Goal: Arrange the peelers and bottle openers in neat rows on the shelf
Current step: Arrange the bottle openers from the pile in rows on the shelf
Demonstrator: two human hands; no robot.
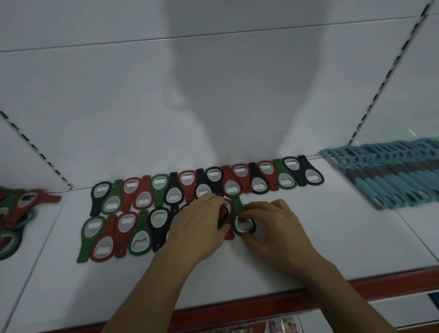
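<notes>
Red, green and black bottle openers lie in two rows on the white shelf (224, 274). The back row (206, 184) runs along the rear wall. The front row (122, 234) reaches from the left to the middle. My left hand (200, 228) lies over the front row's right end, its fingers curled on a red opener (224, 212). My right hand (271, 228) pinches the round head of a green opener (238, 210) just right of it, handle pointing back. Teal peelers (408, 173) lie in overlapping rows at the right.
A loose heap of red and green openers (4, 216) sits on the neighbouring shelf at the left. The shelf has a red front edge (228, 312). Slotted uprights (19, 127) run up the back panel on both sides. Packaged goods show on the shelf below.
</notes>
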